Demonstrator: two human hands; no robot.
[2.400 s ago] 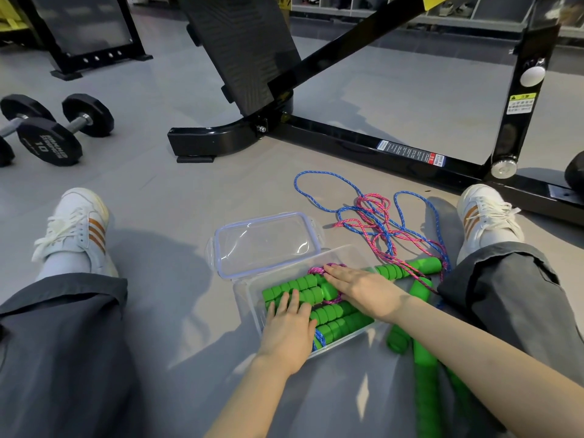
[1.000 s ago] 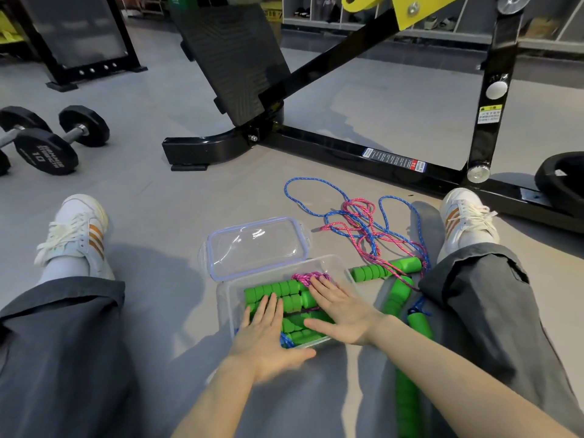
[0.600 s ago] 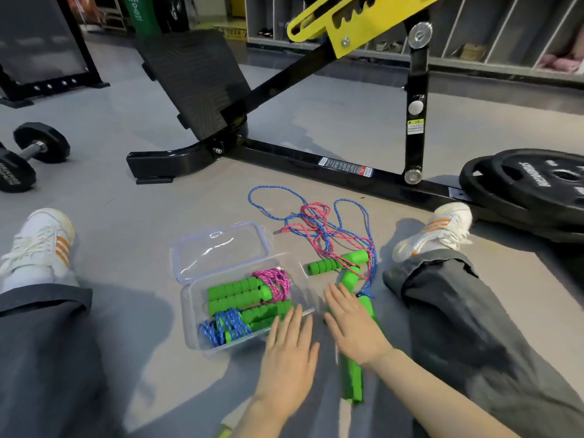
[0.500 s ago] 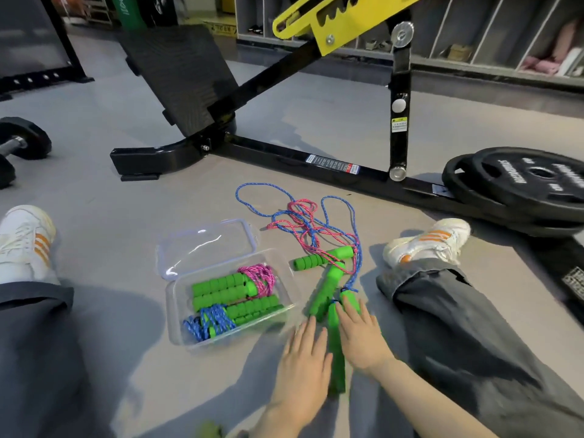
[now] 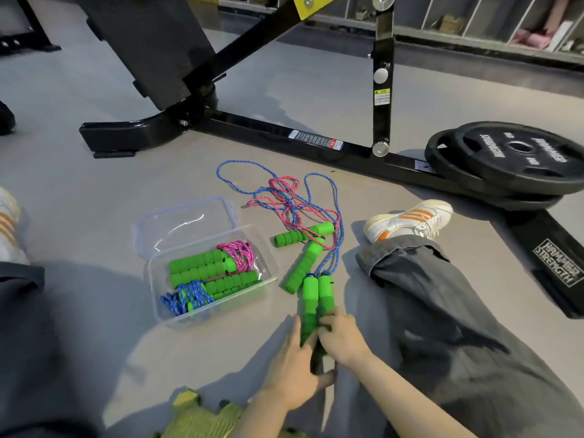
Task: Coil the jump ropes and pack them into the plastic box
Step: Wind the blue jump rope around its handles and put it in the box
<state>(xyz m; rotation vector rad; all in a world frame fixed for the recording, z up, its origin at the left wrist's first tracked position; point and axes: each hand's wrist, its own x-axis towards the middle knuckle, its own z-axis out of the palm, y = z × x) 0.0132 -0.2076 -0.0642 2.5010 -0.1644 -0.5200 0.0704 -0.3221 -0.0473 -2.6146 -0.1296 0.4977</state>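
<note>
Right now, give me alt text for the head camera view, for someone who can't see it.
A seated person's left hand and right hand hold two green handles side by side on a gym floor. To their left, an open plastic box holds two coiled jump ropes, one pink, one blue; more rope lies tangled beyond.
</note>
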